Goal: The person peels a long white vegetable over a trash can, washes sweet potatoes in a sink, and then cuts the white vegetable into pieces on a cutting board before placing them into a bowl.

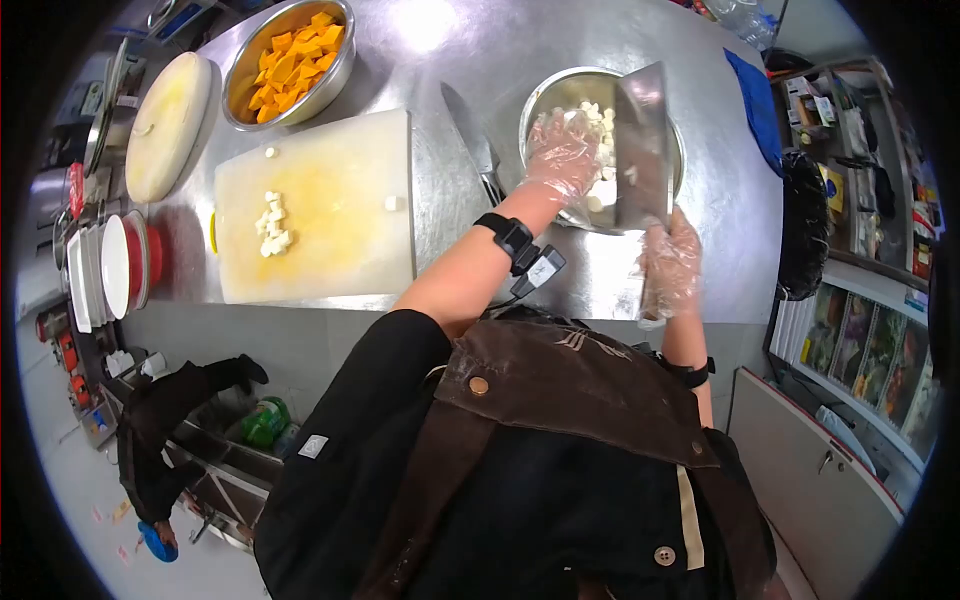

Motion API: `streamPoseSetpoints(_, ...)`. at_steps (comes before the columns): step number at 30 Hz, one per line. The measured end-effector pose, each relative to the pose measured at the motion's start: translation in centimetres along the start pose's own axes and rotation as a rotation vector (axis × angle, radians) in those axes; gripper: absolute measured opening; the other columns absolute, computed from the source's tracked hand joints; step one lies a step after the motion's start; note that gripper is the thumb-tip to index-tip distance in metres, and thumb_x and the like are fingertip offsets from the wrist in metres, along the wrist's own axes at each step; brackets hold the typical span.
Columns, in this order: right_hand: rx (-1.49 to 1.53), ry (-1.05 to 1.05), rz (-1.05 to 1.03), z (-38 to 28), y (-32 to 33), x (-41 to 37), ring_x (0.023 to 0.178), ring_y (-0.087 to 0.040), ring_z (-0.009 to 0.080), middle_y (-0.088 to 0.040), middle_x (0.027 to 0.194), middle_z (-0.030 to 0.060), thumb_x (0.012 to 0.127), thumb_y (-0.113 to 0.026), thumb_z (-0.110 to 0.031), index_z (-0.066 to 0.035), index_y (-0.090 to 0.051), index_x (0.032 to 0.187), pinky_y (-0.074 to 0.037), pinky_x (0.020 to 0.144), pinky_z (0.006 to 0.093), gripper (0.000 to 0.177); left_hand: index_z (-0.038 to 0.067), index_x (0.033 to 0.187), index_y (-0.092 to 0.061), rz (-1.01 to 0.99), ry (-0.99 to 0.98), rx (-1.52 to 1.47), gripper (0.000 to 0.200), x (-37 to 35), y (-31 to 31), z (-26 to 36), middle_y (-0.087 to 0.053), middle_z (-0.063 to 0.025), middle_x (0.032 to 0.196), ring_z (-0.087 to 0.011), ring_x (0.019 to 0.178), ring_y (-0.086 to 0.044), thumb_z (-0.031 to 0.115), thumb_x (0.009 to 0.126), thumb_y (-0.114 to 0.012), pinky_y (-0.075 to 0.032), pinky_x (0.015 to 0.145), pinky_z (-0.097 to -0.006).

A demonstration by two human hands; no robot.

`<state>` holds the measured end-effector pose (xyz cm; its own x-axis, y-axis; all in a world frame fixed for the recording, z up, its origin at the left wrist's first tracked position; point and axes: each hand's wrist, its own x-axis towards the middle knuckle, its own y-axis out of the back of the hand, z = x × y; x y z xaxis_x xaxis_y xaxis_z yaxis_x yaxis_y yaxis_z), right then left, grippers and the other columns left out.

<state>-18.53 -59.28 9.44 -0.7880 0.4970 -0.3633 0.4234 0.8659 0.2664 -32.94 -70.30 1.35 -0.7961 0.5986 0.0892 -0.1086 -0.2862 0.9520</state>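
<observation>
My right hand (670,262), in a clear plastic glove, is wrapped round the handle of a wide cleaver (642,148), whose blade stands over the right part of a metal bowl (679,165). White cubes (603,190) lie in that bowl. Over its left side is my left hand (563,150), also gloved, beside the cubes; its fingertips are blurred, and whether it holds any cannot be made out. A white cutting board (330,215) to the left bears a small group of white cubes (272,228) and two single ones.
A metal bowl of orange chunks (295,68) stands at the upper left, near a round board (168,125). A knife (470,135) lies between board and bowl. Stacked plates (117,265) are far left. Another person (160,430) is at the lower left.
</observation>
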Motion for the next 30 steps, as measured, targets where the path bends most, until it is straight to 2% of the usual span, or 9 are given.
streamPoseSetpoints(4, -0.077, 0.102, 0.062, 0.3, 2.4, 0.5, 0.047, -0.042, 0.0050, -0.047, 0.061, -0.0032, 0.087, -0.050, -0.011, -0.002, -0.055, 0.106, -0.036, 0.041, 0.0222, 0.022, 0.018, 0.132, -0.039, 0.136, -0.080, -0.094, 0.049, -2.5, 2.1, -2.7, -0.034, -0.0083, 0.138, -0.0281, 0.131, -0.025, 0.038, 0.088, -0.043, -0.015, 0.107, -0.0508)
streamPoseSetpoints(6, 0.584, -0.165, -0.236, 5.3, 6.5, 3.4, 0.047, -0.043, 0.0053, -0.047, 0.060, -0.0043, 0.087, -0.053, -0.014, -0.003, -0.056, 0.106, -0.037, 0.040, 0.0221, 0.021, 0.017, 0.130, -0.042, 0.247, -0.051, -0.117, 0.047, -5.2, 3.8, -5.7, -0.036, -0.0090, 0.137, -0.0280, 0.129, -0.028, 0.037, 0.087, -0.045, -0.016, 0.107, -0.0499)
streamPoseSetpoints(10, -0.743, 1.028, -0.093, 2.2, -1.3, 1.4, 0.051, -0.045, 0.0042, -0.052, 0.066, -0.0033, 0.084, -0.061, -0.012, -0.003, -0.057, 0.096, -0.037, 0.043, 0.0203, 0.016, 0.015, 0.118, -0.054, 0.264, 0.204, 0.035, 0.034, -14.0, 5.3, -14.3, -0.046, -0.0106, 0.127, -0.0292, 0.122, -0.038, 0.029, 0.087, -0.048, -0.023, 0.105, -0.0453)
streamPoseSetpoints(12, 0.156, -0.229, -0.141, 1.7, -5.5, 0.4, 0.049, -0.042, 0.0042, -0.046, 0.062, -0.0059, 0.084, -0.059, -0.012, -0.005, -0.055, 0.101, -0.035, 0.039, 0.0211, 0.019, 0.014, 0.113, -0.056, 0.199, 0.254, 0.155, 0.030, -18.6, 2.2, -20.3, -0.049, -0.0104, 0.122, -0.0295, 0.118, -0.042, 0.025, 0.087, -0.048, -0.028, 0.103, -0.0436)
streamPoseSetpoints(19, -0.387, 0.164, -0.508, 7.7, -15.7, 1.7, 0.061, -0.050, 0.0098, -0.054, 0.071, 0.0000, 0.086, -0.056, -0.011, -0.006, -0.061, 0.098, -0.042, 0.056, 0.0232, 0.014, 0.012, 0.102, -0.060, 0.199, 0.309, 0.167, 0.027, -22.7, 5.9, -30.1, -0.055, -0.0122, 0.112, -0.0292, 0.101, -0.052, 0.013, 0.077, -0.050, -0.044, 0.085, -0.0390)
streamPoseSetpoints(20, -0.370, 0.120, -0.505, 7.6, -16.9, 1.4, 0.061, -0.049, 0.0096, -0.054, 0.071, -0.0002, 0.087, -0.055, -0.012, -0.007, -0.062, 0.098, -0.042, 0.056, 0.0228, 0.014, 0.012, 0.101, -0.061, 0.237, 0.348, 0.062, 0.027, -21.7, 7.6, -31.8, -0.055, -0.0124, 0.110, -0.0286, 0.100, -0.052, 0.013, 0.077, -0.050, -0.044, 0.085, -0.0385)
streamPoseSetpoints(21, 0.026, -0.378, -0.486, 5.1, -18.5, 0.2, 0.059, -0.047, 0.0067, -0.054, 0.071, -0.0020, 0.087, -0.057, -0.015, -0.007, -0.061, 0.097, -0.040, 0.052, 0.0195, 0.013, 0.012, 0.102, -0.060, 0.213, 0.332, 0.250, 0.027, -20.9, 8.4, -33.9, -0.057, -0.0118, 0.107, -0.0280, 0.098, -0.053, 0.014, 0.077, -0.050, -0.044, 0.084, -0.0381)
streamPoseSetpoints(24, 0.010, -0.260, -0.351, 7.2, -18.9, -0.5, 0.041, -0.039, 0.0043, -0.044, 0.056, -0.0054, 0.088, -0.057, -0.020, -0.011, -0.055, 0.088, -0.031, 0.037, 0.0193, 0.010, 0.012, 0.109, -0.057, 0.121, 0.322, 0.357, 0.029, -18.4, 10.0, -41.5, -0.059, -0.0101, 0.102, -0.0276, 0.096, -0.055, 0.022, 0.083, -0.047, -0.043, 0.086, -0.0388)
streamPoseSetpoints(30, -0.066, -0.386, -0.328, 5.5, -20.6, -1.8, 0.049, -0.041, 0.0023, -0.049, 0.064, -0.0052, 0.085, -0.061, -0.017, -0.007, -0.056, 0.091, -0.033, 0.043, 0.0173, 0.012, 0.013, 0.113, -0.055, -0.232, 0.352, -0.014, 0.038, -16.8, 9.7, -44.9, -0.056, -0.0108, 0.114, -0.0299, 0.108, -0.049, 0.039, 0.086, -0.045, -0.039, 0.094, -0.0393)
